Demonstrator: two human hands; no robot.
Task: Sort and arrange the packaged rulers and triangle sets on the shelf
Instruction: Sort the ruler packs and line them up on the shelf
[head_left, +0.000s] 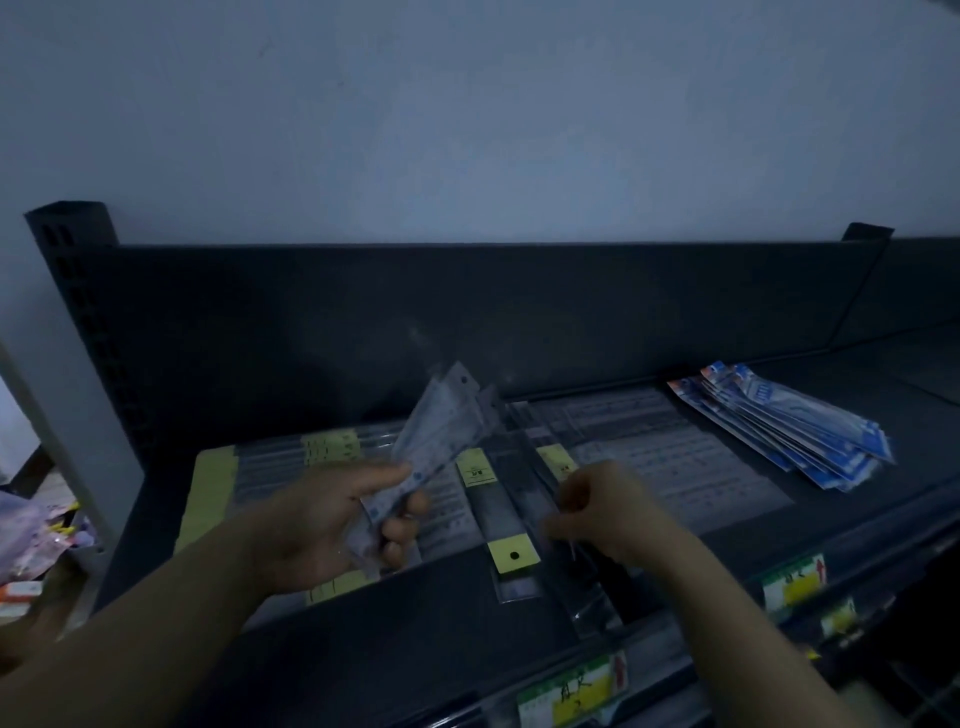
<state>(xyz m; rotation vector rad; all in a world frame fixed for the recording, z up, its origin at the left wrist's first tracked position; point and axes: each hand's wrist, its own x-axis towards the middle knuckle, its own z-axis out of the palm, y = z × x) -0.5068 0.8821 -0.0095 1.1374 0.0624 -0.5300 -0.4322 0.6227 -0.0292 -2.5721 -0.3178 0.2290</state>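
My left hand (332, 519) grips a small bundle of clear packaged rulers (441, 431), tilted up and to the right above the shelf. My right hand (602, 509) has its fingers curled and pinches the edge of a long clear ruler pack (576, 577) lying on the dark shelf (467, 603). Between the hands lies a ruler pack with a yellow header card (511, 556). More clear packs with yellow labels (327, 449) lie flat at the left. Wide clear packs (675, 467) lie behind my right hand.
A stack of blue packaged sets (789, 421) lies at the right of the shelf. Price tags (571, 691) hang on the front rail. The dark back panel (467, 312) closes the shelf behind. Colourful packets (31, 540) sit at the far left.
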